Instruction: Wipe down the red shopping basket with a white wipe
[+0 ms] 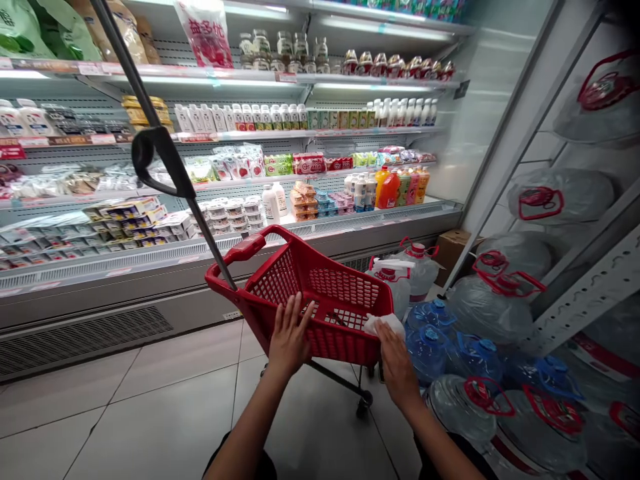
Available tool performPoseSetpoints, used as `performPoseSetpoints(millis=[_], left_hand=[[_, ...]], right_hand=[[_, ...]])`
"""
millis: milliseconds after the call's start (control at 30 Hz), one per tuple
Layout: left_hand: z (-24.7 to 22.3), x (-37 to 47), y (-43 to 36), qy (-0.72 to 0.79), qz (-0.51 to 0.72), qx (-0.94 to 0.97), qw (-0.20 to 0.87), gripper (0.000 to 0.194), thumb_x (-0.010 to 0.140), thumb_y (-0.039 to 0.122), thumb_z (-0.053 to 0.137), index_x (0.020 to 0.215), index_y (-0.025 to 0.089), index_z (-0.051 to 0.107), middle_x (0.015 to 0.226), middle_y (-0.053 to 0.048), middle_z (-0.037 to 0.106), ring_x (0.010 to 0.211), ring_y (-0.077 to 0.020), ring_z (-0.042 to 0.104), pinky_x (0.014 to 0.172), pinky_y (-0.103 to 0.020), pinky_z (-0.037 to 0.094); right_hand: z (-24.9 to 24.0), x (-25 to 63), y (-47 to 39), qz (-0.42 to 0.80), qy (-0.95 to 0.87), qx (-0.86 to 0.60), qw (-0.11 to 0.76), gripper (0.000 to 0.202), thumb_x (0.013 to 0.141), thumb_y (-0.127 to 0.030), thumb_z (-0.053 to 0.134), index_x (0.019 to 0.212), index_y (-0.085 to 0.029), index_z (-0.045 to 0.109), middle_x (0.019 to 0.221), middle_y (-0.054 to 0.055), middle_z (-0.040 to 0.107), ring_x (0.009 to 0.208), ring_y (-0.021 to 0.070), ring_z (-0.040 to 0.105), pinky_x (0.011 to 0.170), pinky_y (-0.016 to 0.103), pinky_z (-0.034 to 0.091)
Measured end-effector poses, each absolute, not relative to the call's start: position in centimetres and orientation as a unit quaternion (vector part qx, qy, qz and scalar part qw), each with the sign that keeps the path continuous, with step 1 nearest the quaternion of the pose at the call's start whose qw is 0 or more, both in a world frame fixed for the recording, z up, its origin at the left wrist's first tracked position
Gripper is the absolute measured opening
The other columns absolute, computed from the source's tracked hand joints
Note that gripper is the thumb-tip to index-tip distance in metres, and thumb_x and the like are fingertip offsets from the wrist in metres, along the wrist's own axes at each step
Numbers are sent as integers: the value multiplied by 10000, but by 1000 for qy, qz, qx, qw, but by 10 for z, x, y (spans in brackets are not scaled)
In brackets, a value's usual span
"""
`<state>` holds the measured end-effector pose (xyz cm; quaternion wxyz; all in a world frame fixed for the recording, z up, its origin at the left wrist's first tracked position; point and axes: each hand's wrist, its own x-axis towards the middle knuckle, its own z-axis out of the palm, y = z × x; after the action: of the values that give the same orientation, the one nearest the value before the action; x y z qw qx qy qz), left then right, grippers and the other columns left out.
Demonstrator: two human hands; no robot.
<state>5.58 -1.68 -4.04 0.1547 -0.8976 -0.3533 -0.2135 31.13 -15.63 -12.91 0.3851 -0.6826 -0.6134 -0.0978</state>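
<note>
Standing on pale grey floor tiles (170, 410): one red plastic lattice-walled shopping cart (327, 340). A crumpled white cloth (391, 323) is held against its rim under the right hand (399, 363), grip narrowed; its near side is covered by the left hand (290, 340), grip wide, apparently for steadiness.

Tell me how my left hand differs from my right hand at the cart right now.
The left hand is at the near side of the red cart; the right hand is at the basket's corner by the water bottles.
The left hand's fingers are spread, while the right hand's lie closer together.
The left hand shows no cloth; the right hand's fingertips meet a crumpled white cloth.
Both are bare, backs toward the camera.
</note>
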Motion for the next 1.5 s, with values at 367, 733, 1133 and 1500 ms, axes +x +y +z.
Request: performPoseSetpoints(millis=[367,733,1133,1500], left_hand=[[-47,67,-35,-375,-215,-894,113,976,841,382,667,1690,319,188,1746,-36,247,1596,-403,205,1279,-673,-89],[-45,59,-46,-374,-217,-895,110,916,896,357,625,1692,328,170,1750,-17,220,1584,-367,262,1292,-622,-101],[-43,63,-51,-401,-227,-881,110,986,887,377,635,1698,324,77,1756,-38,189,1574,-396,276,1284,-661,-58],[-18,25,-27,-400,-261,-867,143,887,967,335,572,1701,281,78,1749,-47,187,1594,-273,284,1332,-493,65]], right_hand=[[-93,227,-92,-124,-698,-599,373,827,937,-2,299,1692,-257,78,1692,49,366,1559,199,353,1286,483,329],[-114,307,-136,-105,-657,-644,377,775,972,-21,231,1693,-295,156,1704,17,354,1591,206,277,1284,516,324],[-110,280,-89,-99,-657,-629,404,858,911,20,253,1693,-291,89,1680,44,401,1585,205,290,1289,557,289],[-94,245,-65,-57,-734,-545,402,815,928,23,254,1684,-270,173,1673,42,411,1565,180,337,1272,489,368]])
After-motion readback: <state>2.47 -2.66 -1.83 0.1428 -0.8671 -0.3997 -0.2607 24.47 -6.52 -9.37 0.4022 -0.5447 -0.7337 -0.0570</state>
